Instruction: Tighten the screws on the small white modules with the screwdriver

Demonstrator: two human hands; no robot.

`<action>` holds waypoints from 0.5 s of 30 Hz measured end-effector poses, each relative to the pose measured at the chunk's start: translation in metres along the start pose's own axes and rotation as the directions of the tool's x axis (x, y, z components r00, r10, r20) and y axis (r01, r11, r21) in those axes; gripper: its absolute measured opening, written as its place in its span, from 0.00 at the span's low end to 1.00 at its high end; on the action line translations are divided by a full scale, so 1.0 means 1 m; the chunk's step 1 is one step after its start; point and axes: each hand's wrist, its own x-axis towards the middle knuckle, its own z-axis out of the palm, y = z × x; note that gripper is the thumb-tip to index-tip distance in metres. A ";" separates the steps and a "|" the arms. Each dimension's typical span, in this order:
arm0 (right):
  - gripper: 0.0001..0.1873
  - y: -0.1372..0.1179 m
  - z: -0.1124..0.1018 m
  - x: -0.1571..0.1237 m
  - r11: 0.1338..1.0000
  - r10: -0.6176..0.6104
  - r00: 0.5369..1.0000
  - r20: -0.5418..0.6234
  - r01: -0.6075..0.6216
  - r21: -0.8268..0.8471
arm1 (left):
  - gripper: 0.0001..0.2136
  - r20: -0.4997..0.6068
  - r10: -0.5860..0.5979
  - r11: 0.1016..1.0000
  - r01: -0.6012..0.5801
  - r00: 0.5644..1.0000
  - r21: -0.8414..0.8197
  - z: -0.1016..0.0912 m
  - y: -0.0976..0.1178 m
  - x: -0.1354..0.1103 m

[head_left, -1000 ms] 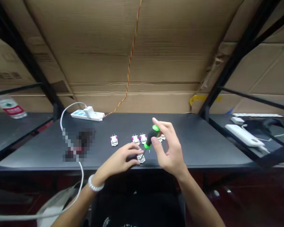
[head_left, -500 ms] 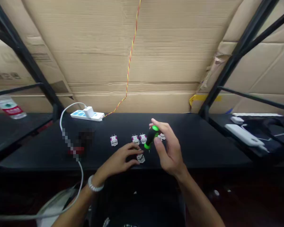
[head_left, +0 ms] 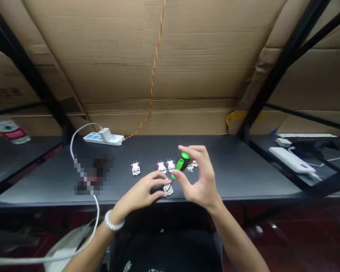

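My right hand (head_left: pixel 201 177) holds a green-and-black screwdriver (head_left: pixel 181 163) by its handle, fingers at the top end and thumb lower down. The thin shaft slants down to a small white plug part (head_left: pixel 168 189) near the table's front edge. Around that part curl the fingertips of my left hand (head_left: pixel 147 189), which steady it against the tabletop. Just behind stand two white-and-purple plug pieces with metal prongs (head_left: pixel 166 166), side by side. A similar plug piece (head_left: pixel 135 169) sits alone to the left. More small white pieces (head_left: pixel 193 164) lie partly behind my right hand.
A white power strip (head_left: pixel 104 139) with a charger stands at the back left, its pale cable (head_left: pixel 98 207) looping past my left arm. Black metal shelf posts (head_left: pixel 245 132) frame both sides. A white device (head_left: pixel 291 160) lies far right. Cardboard (head_left: pixel 158 83) forms the back wall.
My right hand has shifted its grip round the screwdriver handle, with the thumb now lower. The screwdriver has turned, showing more green. My left hand keeps its place.
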 end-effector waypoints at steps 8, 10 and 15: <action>0.31 -0.001 -0.003 0.000 0.998 -0.002 0.997 0.075 -0.003 0.059 | 0.16 0.005 0.003 1.000 -0.003 1.000 0.015 -0.001 0.002 0.001; 0.29 -0.001 -0.003 0.000 1.000 0.000 0.999 0.053 -0.001 0.030 | 0.16 -0.001 0.002 1.000 -0.002 1.000 0.018 -0.001 0.001 0.000; 0.27 -0.001 -0.002 0.001 1.000 0.019 1.000 0.008 -0.018 -0.008 | 0.16 -0.001 -0.004 1.000 0.004 1.000 0.006 -0.001 0.002 0.000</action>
